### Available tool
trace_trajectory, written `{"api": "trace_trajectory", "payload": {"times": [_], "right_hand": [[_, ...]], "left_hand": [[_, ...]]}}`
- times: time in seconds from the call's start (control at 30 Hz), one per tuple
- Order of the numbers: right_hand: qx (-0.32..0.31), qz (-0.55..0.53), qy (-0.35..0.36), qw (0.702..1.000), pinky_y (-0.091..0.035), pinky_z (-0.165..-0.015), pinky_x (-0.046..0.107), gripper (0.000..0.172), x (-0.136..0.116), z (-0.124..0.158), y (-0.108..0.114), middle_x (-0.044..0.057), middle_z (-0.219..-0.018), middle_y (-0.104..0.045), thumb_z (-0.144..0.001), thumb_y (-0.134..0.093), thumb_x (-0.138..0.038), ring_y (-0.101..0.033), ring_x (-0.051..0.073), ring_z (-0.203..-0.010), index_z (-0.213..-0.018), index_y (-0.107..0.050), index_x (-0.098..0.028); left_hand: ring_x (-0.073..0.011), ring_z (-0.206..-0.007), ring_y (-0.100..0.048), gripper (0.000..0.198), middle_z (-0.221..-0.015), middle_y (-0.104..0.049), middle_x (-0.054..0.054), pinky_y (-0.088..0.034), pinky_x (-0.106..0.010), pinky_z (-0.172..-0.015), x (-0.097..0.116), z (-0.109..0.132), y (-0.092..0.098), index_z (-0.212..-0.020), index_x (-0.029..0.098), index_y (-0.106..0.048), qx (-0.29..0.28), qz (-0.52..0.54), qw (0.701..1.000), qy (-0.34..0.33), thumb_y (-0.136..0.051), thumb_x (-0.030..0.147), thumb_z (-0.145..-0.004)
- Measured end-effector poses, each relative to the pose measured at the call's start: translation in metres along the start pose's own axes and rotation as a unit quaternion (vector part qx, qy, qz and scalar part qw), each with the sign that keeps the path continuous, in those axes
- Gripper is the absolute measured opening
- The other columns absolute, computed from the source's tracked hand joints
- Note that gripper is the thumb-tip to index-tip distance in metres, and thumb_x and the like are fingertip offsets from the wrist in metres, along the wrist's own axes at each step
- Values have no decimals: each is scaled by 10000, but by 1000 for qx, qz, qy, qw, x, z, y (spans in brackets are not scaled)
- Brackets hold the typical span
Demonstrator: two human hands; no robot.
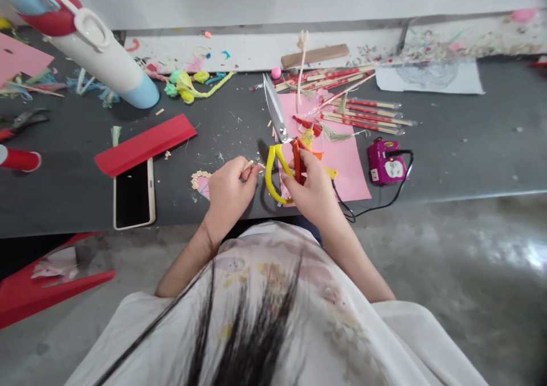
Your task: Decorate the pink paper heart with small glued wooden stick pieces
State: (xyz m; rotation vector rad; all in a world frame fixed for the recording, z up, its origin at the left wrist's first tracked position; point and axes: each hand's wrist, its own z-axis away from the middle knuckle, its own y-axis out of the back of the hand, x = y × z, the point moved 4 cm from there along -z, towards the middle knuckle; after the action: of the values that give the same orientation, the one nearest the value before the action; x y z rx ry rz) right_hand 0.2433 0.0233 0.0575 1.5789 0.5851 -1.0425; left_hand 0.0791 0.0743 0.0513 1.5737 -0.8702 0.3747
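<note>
My left hand (231,186) is closed in a pinch on a short, pale wooden stick (248,165) near the table's front edge. Just left of it lies a small pink paper piece (203,187), partly hidden by the hand, with tiny wooden bits along its border. My right hand (315,187) grips a large pair of scissors (277,112) by the red handle; the yellow handle loop stands apart and the blades point away from me. Beneath and beside that hand, a yellow and orange tool (308,139), partly covered, rests on a pink sheet (352,172).
Red-wrapped stick bundles (363,115) lie behind the sheet. A purple box (387,162) with a black cable sits right. Leftward are a red folded strip (145,145), a phone (133,200), a bottle (109,61), pliers (25,122), a red spool (20,158) and yarn (188,86).
</note>
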Motion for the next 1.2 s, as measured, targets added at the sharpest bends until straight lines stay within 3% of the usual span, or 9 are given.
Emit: {"api": "trace_trajectory", "payload": {"times": [0.1, 0.23, 0.33, 0.43, 0.53, 0.67, 0.73, 0.97, 1.2], "right_hand": [[-3, -16, -12, 1000, -471, -769, 384, 190, 2, 0, 0, 5, -833, -536, -757, -583, -193, -512, 171, -777, -929, -504, -214], [-1, -20, -23, 1000, -471, -777, 388, 176, 2, 0, 0, 12, -857, -541, -756, -585, -185, -514, 170, -784, -900, -489, -216], [2, -14, -22, 1000, -474, -755, 380, 179, 1, 1, 0, 7, -838, -531, -762, -598, -196, -512, 168, -772, -904, -489, -210], [7, -20, -16, 1000, -473, -738, 372, 183, -1, 2, 0, 4, -821, -527, -778, -596, -199, -511, 165, -763, -938, -506, -201], [2, -33, -12, 999, -473, -742, 368, 219, -2, 3, -1, 6, -842, -541, -775, -603, -186, -510, 158, -760, -977, -520, -200], [-10, -64, -12, 998, -476, -704, 352, 260, -3, 5, -3, -1, -846, -549, -767, -626, -215, -517, 151, -738, -1007, -525, -202], [-16, -82, -14, 996, -480, -689, 343, 244, -3, 5, -5, -6, -830, -553, -766, -624, -218, -523, 148, -728, -989, -528, -202], [-18, -131, -36, 991, -494, -694, 329, 288, -1, 6, -6, -14, -841, -565, -765, -658, -257, -539, 139, -730, -1025, -543, -211], [-31, -161, -52, 985, -488, -700, 322, 303, 0, 8, -9, -12, -850, -574, -785, -674, -307, -551, 135, -734, -1047, -563, -202]], "left_hand": [[-117, -596, -527, 363, -596, -569, 41, -361, -261, -588, -2, -1, 1, -594, 212, -347, -4, -2, 1000, 6, -621, 285, -821], [-150, -800, -671, 305, -844, -708, -17, -510, -291, -745, 3, 0, 1, -619, 218, -317, -64, 192, 979, 36, -553, 199, -811], [-133, -723, -663, 352, -833, -709, -21, -549, -298, -732, 7, 1, 0, -631, 219, -285, -108, 361, 919, 114, -599, 207, -788], [-104, -653, -625, 353, -808, -701, -16, -534, -266, -674, 9, 1, -4, -638, 207, -346, -155, 478, 845, 183, -686, 219, -735], [-118, -671, -621, 379, -810, -694, -24, -519, -269, -648, 9, 1, -11, -657, 211, -352, -209, 542, 781, 229, -728, 242, -702], [-140, -720, -627, 440, -767, -633, -6, -518, -293, -671, 10, 4, -18, -672, 218, -327, -244, 584, 731, 257, -765, 261, -673], [-140, -739, -627, 472, -759, -593, 5, -523, -304, -697, 10, 6, -20, -675, 218, -321, -244, 592, 722, 263, -790, 273, -651], [-146, -701, -592, 563, -761, -581, -8, -522, -319, -658, 10, 7, -19, -678, 224, -327, -229, 562, 748, 268, -860, 369, -574], [-126, -675, -585, 576, -745, -579, 3, -524, -292, -650, 14, 5, -16, -670, 224, -315, -220, 562, 750, 272, -866, 346, -558]]}}
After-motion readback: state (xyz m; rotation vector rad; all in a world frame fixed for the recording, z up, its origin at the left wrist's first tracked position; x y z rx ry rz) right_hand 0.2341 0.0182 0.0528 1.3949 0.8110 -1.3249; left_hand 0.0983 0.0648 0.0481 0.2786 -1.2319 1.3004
